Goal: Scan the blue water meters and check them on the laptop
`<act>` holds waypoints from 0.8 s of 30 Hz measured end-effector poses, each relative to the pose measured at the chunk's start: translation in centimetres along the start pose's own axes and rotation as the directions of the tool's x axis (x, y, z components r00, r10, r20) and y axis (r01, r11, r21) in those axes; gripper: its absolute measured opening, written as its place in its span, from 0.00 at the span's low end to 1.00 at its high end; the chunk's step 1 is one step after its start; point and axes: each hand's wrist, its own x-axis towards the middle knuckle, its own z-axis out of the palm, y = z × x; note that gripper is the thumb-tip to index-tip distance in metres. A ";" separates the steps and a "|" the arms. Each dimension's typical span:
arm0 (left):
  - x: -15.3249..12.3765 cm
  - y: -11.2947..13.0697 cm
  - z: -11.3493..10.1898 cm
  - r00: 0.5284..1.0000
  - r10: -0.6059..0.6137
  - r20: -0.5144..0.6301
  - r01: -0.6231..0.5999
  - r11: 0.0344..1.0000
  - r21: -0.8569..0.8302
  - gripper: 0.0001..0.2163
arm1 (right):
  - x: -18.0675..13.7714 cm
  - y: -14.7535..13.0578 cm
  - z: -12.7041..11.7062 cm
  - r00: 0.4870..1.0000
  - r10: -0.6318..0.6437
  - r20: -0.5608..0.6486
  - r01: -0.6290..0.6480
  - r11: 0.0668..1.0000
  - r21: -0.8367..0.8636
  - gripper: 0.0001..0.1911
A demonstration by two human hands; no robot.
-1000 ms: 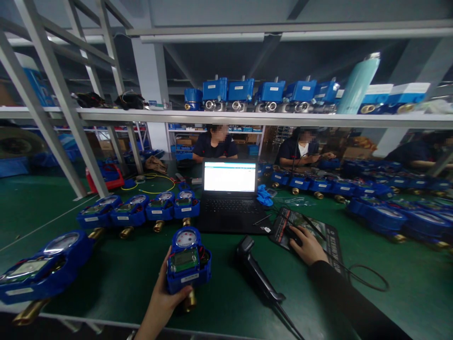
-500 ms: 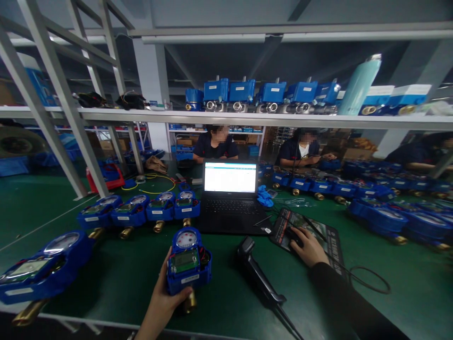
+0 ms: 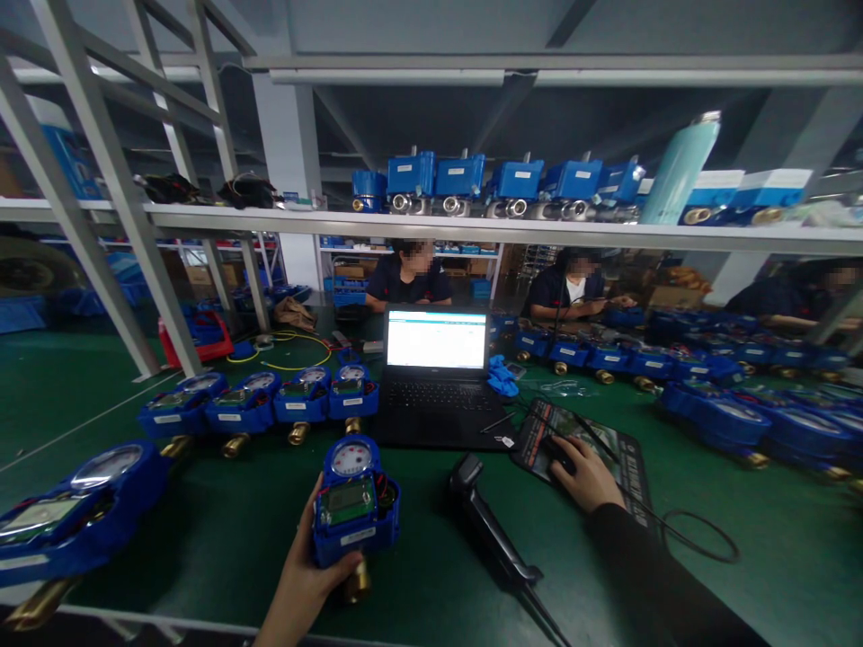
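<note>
My left hand (image 3: 303, 562) grips a blue water meter (image 3: 354, 530) by its left side, thumb across the front by the brass pipe end. The meter has a round dial at the top, a small display on a green circuit board and a white label. On the right, my right hand (image 3: 588, 472) is curled over a black computer mouse (image 3: 561, 455) on a dark printed mouse pad (image 3: 630, 476). A black barcode scanner (image 3: 495, 526) lies between my hands. Behind it stands a laptop (image 3: 435, 395), its screen lit mostly white.
Several similar meters (image 3: 300, 400) line up left of the laptop, with a larger-looking one (image 3: 81, 503) at the near left. More meters (image 3: 715, 418) fill the right side. A shelf (image 3: 431, 225) spans above, carrying blue units and a bottle (image 3: 680, 171). Co-workers (image 3: 408, 279) sit opposite.
The view has shifted very slightly. My left hand still holds the water meter and my right hand stays on the mouse; nothing else has visibly moved.
</note>
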 end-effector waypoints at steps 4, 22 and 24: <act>0.0 0.2 0.1 1.000 -0.013 -0.003 0.013 1.000 -0.013 0.52 | -0.1 -0.1 0.0 1.000 -0.004 0.006 0.004 1.000 -0.002 0.27; 1.5 -2.4 -1.5 0.962 0.126 0.242 -0.120 0.992 -0.039 0.50 | -6.0 -16.1 -4.8 0.925 -0.011 0.379 -0.136 0.924 0.359 0.33; 1.5 -2.4 -1.5 0.962 0.132 0.240 -0.128 0.991 -0.032 0.51 | -7.3 -18.3 -4.8 0.905 -0.019 0.424 -0.150 0.919 0.363 0.35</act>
